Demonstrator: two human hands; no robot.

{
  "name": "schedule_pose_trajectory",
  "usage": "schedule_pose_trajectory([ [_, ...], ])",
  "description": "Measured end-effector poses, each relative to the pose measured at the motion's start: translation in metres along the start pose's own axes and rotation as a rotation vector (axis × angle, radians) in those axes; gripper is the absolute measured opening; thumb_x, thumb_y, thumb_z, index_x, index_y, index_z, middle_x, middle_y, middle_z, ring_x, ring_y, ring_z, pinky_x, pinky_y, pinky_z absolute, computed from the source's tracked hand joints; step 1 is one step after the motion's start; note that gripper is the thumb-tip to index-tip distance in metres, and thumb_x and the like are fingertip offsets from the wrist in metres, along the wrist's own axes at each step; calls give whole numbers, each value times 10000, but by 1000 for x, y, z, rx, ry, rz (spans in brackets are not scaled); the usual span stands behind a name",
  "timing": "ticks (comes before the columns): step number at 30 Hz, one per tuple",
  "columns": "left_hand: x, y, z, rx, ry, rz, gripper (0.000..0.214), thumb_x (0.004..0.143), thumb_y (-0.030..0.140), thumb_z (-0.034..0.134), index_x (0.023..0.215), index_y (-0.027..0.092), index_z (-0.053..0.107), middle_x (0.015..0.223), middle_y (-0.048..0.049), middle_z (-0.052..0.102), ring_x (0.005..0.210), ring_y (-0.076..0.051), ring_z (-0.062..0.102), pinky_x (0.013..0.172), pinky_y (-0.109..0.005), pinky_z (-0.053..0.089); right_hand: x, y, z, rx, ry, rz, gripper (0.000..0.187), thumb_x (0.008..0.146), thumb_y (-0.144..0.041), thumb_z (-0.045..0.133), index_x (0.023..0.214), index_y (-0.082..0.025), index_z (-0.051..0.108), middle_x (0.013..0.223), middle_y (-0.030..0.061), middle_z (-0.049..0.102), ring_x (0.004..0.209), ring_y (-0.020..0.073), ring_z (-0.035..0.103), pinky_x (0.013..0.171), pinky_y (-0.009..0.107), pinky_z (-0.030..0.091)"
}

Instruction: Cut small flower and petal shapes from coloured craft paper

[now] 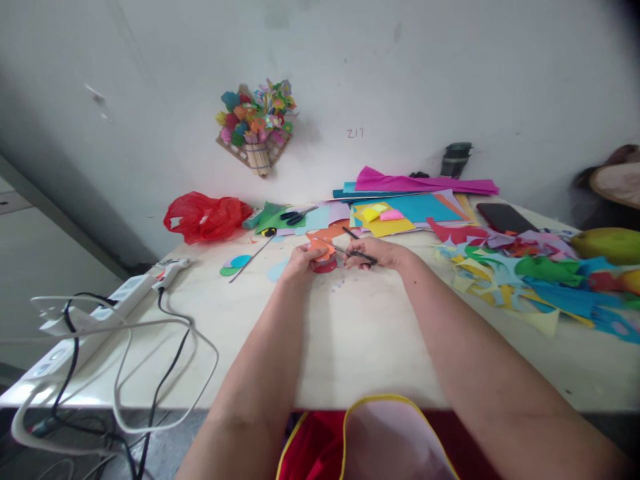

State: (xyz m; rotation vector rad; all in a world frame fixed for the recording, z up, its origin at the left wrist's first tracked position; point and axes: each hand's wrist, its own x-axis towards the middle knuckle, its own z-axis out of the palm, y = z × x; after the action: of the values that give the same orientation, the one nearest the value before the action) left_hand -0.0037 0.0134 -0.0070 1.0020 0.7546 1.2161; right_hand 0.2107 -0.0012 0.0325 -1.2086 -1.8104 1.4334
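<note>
Pinched in my left hand (300, 259) is a small piece of orange paper (323, 249), held just above the table. My right hand (371, 252) is closed around a pair of dark-handled scissors (364, 257), whose blades point left toward the orange paper. Whether the blades touch the paper I cannot tell. Below the hands lies a red paper piece (326, 267), partly covered. To the left, blue, green and purple paper circles (241, 261) rest beside a thin dark stick.
A second pair of scissors (295, 217) lies behind my left hand, near a red plastic bag (205, 217). Coloured sheets (435, 208) are stacked at the back. Paper scraps (505, 273) and a phone (506, 219) are on the right. A power strip (125, 290) with cables lines the left.
</note>
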Motion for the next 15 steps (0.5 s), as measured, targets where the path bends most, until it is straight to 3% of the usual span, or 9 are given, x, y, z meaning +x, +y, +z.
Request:
schedule_pose_trajectory([
  [15, 1, -2, 4, -70, 18, 10, 262, 588, 148, 847, 808, 121, 709, 792, -87, 752, 744, -210, 737, 787, -338, 596, 7, 8, 1, 33, 27, -80, 153, 746, -210, 788, 759, -150, 649, 555, -14, 645, 412, 60, 494, 408, 169, 380],
])
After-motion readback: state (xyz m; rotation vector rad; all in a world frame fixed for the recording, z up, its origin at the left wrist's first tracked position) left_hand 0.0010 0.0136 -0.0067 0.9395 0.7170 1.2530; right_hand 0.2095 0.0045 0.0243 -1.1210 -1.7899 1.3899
